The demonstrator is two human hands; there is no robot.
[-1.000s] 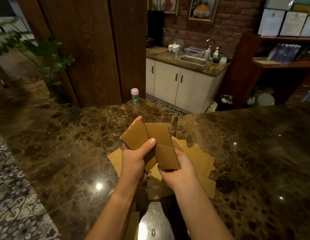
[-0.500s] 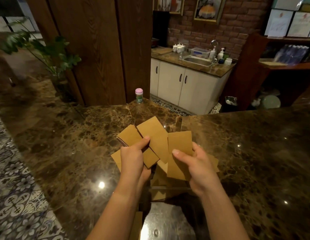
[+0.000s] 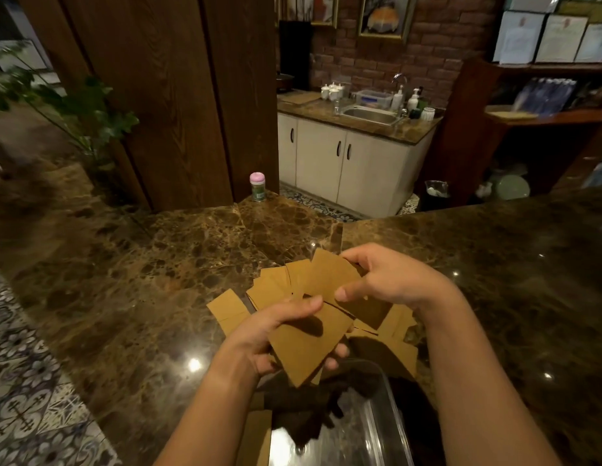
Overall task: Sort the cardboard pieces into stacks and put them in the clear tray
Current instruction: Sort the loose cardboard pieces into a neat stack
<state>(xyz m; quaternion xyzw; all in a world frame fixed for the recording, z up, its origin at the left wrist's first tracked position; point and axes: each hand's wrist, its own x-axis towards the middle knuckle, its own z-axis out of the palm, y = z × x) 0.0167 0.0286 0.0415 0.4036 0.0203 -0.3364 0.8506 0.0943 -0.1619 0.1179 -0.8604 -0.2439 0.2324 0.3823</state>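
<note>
My left hand [image 3: 259, 334] grips a fan of several brown cardboard pieces [image 3: 306, 341], thumb on top, above the marble counter. My right hand [image 3: 390, 280] pinches another cardboard piece [image 3: 329, 275] between thumb and fingers, overlapping the top of that fan. More loose cardboard pieces [image 3: 227, 309] lie spread on the counter under and around both hands. The clear tray [image 3: 376, 428] sits close to me at the bottom of the view, below my hands; a strip of cardboard [image 3: 255, 435] shows at its left side.
The brown marble counter [image 3: 141, 264] stretches left, right and ahead. A small pink-capped jar [image 3: 257, 186] stands at its far edge by a wooden pillar. A potted plant [image 3: 74, 109] is at far left. Beyond the counter are a sink and white cabinets.
My right hand has moved up and leftward with its piece, bringing it over the fan in my left hand. My left hand has dropped lower and now holds a wider spread of pieces.
</note>
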